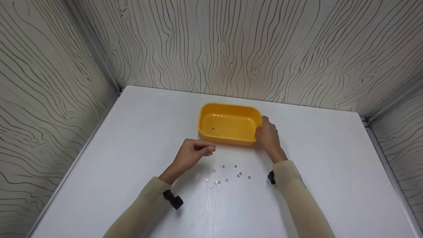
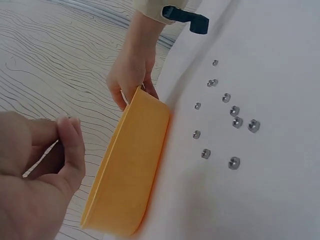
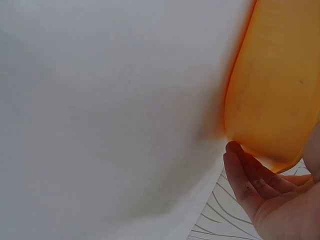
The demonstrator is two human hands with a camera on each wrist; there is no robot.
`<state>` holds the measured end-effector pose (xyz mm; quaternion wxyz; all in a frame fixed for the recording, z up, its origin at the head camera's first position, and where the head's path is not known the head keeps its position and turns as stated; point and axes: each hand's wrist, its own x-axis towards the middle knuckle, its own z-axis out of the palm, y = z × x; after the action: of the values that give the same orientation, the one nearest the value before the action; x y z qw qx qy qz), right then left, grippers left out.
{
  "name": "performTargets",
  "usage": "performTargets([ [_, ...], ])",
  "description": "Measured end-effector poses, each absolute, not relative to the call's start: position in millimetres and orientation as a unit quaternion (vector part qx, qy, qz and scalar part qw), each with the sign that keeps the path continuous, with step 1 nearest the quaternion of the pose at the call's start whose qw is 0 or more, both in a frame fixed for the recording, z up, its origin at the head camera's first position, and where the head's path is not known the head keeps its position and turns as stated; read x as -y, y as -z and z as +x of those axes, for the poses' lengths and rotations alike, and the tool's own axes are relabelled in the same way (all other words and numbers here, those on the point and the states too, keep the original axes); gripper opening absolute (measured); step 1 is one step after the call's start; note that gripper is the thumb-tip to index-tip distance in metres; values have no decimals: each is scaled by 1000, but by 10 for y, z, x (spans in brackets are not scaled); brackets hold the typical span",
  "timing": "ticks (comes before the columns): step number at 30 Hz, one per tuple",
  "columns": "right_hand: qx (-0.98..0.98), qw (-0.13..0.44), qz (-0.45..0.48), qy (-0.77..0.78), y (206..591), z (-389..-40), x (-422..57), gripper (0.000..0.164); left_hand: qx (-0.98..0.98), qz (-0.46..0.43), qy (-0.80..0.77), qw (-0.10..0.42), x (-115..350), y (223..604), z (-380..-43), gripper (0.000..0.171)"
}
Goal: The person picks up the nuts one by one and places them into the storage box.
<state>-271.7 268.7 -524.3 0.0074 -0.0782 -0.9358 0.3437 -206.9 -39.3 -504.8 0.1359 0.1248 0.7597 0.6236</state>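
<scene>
A yellow plastic bin (image 1: pixel 228 140) sits on the white table, with a couple of small dark specks, apparently nuts (image 1: pixel 213 128), on its floor. My right hand (image 1: pixel 268 135) grips the bin's right end, thumb inside the rim and fingers (image 3: pixel 245 182) curled against the outer wall. Just in front of the bin's near left corner, my left hand (image 1: pixel 195 152) pinches a small shiny metal nut between thumb and index fingertips; in the left wrist view the fingertips mostly hide it. Several loose metal nuts (image 2: pixel 254 126) lie scattered on the table, nearer the person than the bin.
The white table (image 1: pixel 152 125) meets a wood-grain patterned panel (image 1: pixel 228 49) behind the bin. Similar panels stand at the left and right sides, with metal framing along the edges. A black wrist-worn device (image 1: pixel 173 199) sits on the left sleeve, another (image 1: pixel 271 177) on the right.
</scene>
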Motion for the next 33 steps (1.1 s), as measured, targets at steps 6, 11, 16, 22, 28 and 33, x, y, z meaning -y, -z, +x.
performTargets([
  [6, 935, 13, -82, -345, 5245, -2717, -2679, 49, -753, 105, -637, 126, 300, 4969, -2251, 26],
  [11, 933, 13, -84, -349, 5239, -2716, -2673, 48, -759, 100, -633, 111, 222, 4926, -2407, 24],
  [16, 932, 25, -77, -353, 5249, -2708, -2674, 46, -765, 90, -627, 115, 170, 4903, -2548, 27],
  [22, 930, 37, -76, -357, 5245, -2706, -2687, 48, -768, 82, -624, 121, 83, 4900, -2758, 23],
  [28, 928, 17, -85, -361, 5235, -2714, -2684, 53, -782, 72, -603, 137, -4, 4916, -2977, 19],
  [33, 929, -6, -89, -359, 5226, -2713, -2671, 56, -825, 89, -544, 124, -70, 4904, -3103, 18],
])
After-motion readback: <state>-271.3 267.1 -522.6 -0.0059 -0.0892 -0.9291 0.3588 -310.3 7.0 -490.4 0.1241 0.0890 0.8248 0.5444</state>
